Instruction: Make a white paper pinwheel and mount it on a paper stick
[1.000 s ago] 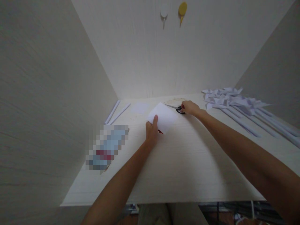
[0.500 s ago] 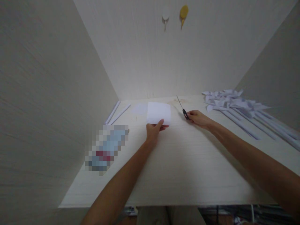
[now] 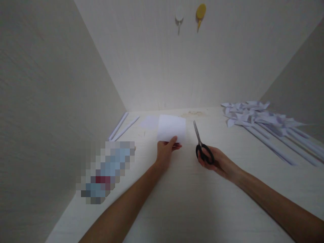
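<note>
My left hand (image 3: 167, 150) pinches the near edge of a white sheet of paper (image 3: 171, 127), thumb on top and fingers beneath. The sheet is held up over the table and looks slightly bowed. To its right, my right hand (image 3: 212, 160) grips a pair of scissors (image 3: 199, 138) by the black handles. The blades look closed or nearly so and point away from me, apart from the paper. Another pale sheet (image 3: 149, 122) lies flat on the table, just left of the held one.
Two rolled paper sticks (image 3: 126, 128) lie at the back left by the side wall. Nearer, a blurred-out object (image 3: 108, 172) rests on the table (image 3: 187, 202). Several paper pinwheels on sticks (image 3: 265, 118) are piled at the right. A white hook (image 3: 179, 15) and a yellow hook (image 3: 200, 12) are on the back wall.
My right hand has come nearer to me and turned, so the scissors now show flat with both handle loops visible. My left hand still holds the paper; the view has shifted slightly.
</note>
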A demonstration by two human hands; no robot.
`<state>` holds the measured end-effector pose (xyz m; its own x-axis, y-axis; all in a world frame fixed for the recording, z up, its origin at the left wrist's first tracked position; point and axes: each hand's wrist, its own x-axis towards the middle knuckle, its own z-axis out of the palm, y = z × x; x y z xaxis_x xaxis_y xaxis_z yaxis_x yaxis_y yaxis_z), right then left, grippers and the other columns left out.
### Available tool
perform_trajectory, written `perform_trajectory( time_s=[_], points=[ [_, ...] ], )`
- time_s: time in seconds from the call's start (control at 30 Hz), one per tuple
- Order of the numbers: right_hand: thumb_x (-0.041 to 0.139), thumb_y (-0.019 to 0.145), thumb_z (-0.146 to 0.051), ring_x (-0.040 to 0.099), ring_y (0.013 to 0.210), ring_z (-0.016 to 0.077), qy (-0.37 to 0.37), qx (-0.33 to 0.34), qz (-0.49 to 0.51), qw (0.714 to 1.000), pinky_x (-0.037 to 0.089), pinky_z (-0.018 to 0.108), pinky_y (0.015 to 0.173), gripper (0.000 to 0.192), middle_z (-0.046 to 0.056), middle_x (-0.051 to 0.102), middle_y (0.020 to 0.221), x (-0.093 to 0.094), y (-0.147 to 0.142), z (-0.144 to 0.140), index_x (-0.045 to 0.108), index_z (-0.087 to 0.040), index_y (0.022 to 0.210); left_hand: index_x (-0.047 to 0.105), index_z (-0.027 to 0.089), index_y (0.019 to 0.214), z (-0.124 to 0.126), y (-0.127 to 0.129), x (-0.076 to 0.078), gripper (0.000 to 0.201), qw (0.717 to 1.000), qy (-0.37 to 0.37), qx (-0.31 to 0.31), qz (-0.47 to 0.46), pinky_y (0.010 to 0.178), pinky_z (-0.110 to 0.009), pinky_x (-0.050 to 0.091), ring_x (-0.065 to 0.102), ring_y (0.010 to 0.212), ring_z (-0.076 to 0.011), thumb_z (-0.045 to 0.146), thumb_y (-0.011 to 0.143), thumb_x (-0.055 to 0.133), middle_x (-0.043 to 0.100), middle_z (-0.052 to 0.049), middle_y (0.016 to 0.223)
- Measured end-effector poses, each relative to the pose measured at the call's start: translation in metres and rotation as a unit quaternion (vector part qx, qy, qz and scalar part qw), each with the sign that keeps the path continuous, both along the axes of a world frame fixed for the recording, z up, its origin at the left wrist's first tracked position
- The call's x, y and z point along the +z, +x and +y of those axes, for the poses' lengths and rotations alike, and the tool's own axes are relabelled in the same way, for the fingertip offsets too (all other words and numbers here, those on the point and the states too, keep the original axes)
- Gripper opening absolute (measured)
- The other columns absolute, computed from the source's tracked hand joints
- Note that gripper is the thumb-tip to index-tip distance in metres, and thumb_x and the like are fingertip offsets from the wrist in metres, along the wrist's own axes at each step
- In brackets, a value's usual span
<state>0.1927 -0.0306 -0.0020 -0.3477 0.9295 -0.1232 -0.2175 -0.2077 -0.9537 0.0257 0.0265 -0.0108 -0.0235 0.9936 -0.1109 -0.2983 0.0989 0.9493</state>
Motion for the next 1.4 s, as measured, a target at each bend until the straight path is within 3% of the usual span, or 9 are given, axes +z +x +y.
perform_trajectory(
  time_s=[0.17,0.47,0.77,1.07,1.4],
  points=[
    [0.041,0.08,-0.048,0.029,0.036,0.0037,0.017,0.037,-0.076,0.996,0.012,0.022,0.036,0.038,-0.001,0.048,0.05,0.006,0.004,-0.006,0.046,-0.015,0.062,0.059,0.009,0.05,0.001,0.001,0.002,0.021,0.999,-0.017,-0.006,-0.039,0.052,-0.021,0.049,0.059,0.048,-0.0121,0.026,0.058,0.066,0.061,-0.005,0.049],
    [0.046,0.075,-0.053,0.026,0.035,0.0044,0.029,0.061,-0.23,0.971,0.016,0.02,0.035,0.039,-0.005,0.042,0.042,0.01,0.006,-0.011,0.04,-0.017,0.058,0.061,0.009,0.06,0.0,0.008,0.005,0.016,0.999,-0.009,-0.005,-0.046,0.058,-0.023,0.051,0.061,0.053,-0.0122,0.025,0.059,0.066,0.064,-0.003,0.057],
    [0.044,0.075,-0.054,0.03,0.038,0.0047,0.054,0.081,-0.249,0.964,0.02,0.02,0.037,0.042,-0.004,0.042,0.043,0.009,0.009,-0.013,0.039,-0.017,0.057,0.061,0.01,0.065,0.001,0.005,0.006,0.017,0.999,0.003,0.024,-0.046,0.046,-0.018,0.046,0.061,0.051,-0.0113,0.026,0.061,0.065,0.063,-0.002,0.059],
    [0.044,0.076,-0.053,0.034,0.039,0.0057,0.061,0.104,-0.248,0.961,0.022,0.02,0.037,0.039,-0.004,0.043,0.044,0.004,0.008,-0.013,0.04,-0.017,0.06,0.062,0.01,0.067,-0.001,0.005,0.002,0.022,0.999,0.036,0.001,-0.021,0.049,-0.02,0.048,0.063,0.057,-0.0143,0.031,0.062,0.064,0.065,-0.005,0.066],
    [0.043,0.077,-0.051,0.033,0.04,0.0061,0.07,0.105,-0.266,0.956,0.022,0.02,0.038,0.038,-0.005,0.041,0.044,0.005,0.005,-0.014,0.038,-0.018,0.059,0.064,0.01,0.066,-0.004,0.009,0.003,0.026,0.999,0.012,0.005,-0.036,0.061,-0.025,0.051,0.063,0.059,-0.015,0.036,0.061,0.064,0.067,-0.006,0.065]
  ],
)
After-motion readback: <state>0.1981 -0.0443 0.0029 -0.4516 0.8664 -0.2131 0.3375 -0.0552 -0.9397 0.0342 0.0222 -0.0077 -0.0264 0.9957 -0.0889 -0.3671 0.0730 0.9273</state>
